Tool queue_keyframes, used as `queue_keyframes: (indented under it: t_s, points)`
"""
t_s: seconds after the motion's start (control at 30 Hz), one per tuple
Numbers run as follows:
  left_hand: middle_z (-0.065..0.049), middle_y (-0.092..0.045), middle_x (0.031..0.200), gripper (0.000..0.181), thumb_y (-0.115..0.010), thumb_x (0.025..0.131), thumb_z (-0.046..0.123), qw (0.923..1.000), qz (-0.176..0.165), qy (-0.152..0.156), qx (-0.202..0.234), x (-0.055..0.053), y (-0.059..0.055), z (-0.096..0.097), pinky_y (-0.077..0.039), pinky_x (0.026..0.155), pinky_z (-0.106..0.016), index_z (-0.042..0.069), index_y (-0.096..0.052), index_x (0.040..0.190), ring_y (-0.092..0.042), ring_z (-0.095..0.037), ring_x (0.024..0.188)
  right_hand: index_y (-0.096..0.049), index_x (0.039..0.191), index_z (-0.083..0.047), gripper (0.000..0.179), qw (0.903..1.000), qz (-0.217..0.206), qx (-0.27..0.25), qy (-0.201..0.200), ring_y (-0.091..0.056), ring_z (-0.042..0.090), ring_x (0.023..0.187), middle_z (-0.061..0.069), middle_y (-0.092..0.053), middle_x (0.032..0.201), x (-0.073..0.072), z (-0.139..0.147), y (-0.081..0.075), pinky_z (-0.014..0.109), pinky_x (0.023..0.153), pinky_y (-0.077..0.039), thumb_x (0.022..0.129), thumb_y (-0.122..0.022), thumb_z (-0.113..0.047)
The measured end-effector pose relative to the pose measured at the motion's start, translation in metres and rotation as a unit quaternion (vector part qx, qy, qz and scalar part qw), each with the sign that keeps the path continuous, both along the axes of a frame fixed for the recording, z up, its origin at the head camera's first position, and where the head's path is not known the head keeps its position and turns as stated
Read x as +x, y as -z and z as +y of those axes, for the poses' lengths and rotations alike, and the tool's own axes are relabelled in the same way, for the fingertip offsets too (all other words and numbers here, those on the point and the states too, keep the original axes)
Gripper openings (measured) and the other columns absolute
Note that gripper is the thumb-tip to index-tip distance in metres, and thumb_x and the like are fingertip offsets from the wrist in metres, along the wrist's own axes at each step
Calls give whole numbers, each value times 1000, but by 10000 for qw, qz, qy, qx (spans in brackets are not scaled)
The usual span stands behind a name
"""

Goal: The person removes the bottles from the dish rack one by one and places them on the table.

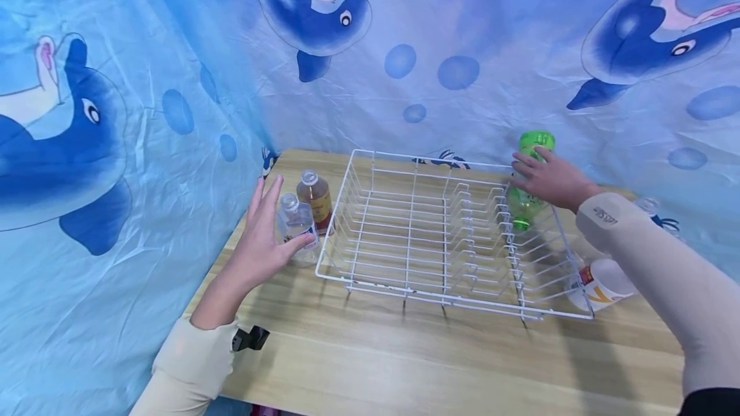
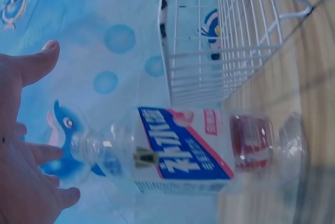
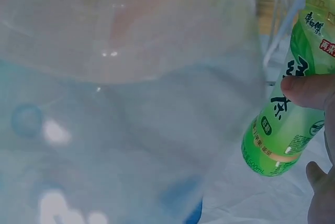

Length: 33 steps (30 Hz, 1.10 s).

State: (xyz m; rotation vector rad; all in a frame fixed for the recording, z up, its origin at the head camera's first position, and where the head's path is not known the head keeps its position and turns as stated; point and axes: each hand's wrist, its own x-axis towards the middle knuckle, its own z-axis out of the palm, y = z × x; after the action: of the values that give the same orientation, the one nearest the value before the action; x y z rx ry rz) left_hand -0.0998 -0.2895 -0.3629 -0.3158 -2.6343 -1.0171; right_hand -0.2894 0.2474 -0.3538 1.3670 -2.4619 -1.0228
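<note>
In the head view my right hand (image 1: 549,178) holds a green tea bottle (image 1: 537,140) tipped over, its base up and its green cap low in the right part of the white wire dish rack (image 1: 410,236). The right wrist view shows the thumb pressed across the label of that green bottle (image 3: 285,114). My left hand (image 1: 260,242) stays beside the rack's left end, fingers and thumb spread, holding nothing. Close to it stands an uncapped clear plastic bottle (image 2: 183,150) with a blue, white and pink label. Just behind that stands a brown-tinted bottle (image 1: 315,194) with a yellow label.
Right of the rack, a clear container with a white and yellow label (image 1: 604,281) lies partly behind my right forearm. A clear bottle neck (image 1: 647,204) shows beyond the sleeve. A dolphin-printed blue curtain (image 1: 428,18) hangs behind the wooden table (image 1: 358,345).
</note>
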Motion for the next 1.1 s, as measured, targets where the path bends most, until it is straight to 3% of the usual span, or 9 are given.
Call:
queue_keyframes:
  t_s: [0.2, 0.47, 0.83, 1.1]
  points:
    - [-5, 7, 169, 115, -85, 84, 28, 9995, 31, 278, -118, -2, -5, 13, -15, 112, -75, 17, -2, 164, 11, -28, 154, -63, 132, -8, 63, 9994, 103, -209, -255, -38, 44, 140, 25, -53, 141, 0, -6, -9, 64, 113, -30, 74, -83, 7]
    - [-3, 4, 169, 116, -84, 85, 30, 9945, 298, 871, -491, -6, -9, 34, -10, 122, -58, 10, 0, 163, 5, -25, 154, -64, 132, -7, 61, 9986, 244, -330, -319, -39, 43, 139, 24, -54, 140, 3, -13, -20, 63, 110, -35, 75, -81, 9]
    - [-1, 1, 169, 116, -83, 85, 33, 9904, 137, 1163, -739, -9, -10, 52, -15, 123, -50, 14, 1, 163, -2, -24, 155, -63, 129, -4, 59, 9952, 39, -898, -386, -48, 44, 130, 26, -56, 135, 6, -20, -21, 62, 104, -42, 74, -81, 7]
    - [-2, 0, 169, 117, -82, 86, 36, 9883, -259, 1329, -702, -10, -16, 61, -17, 122, -50, 18, 4, 163, -7, -25, 154, -61, 131, -3, 62, 9934, -169, -1105, -267, -49, 44, 128, 27, -56, 135, 11, -26, -26, 61, 103, -43, 73, -82, 4]
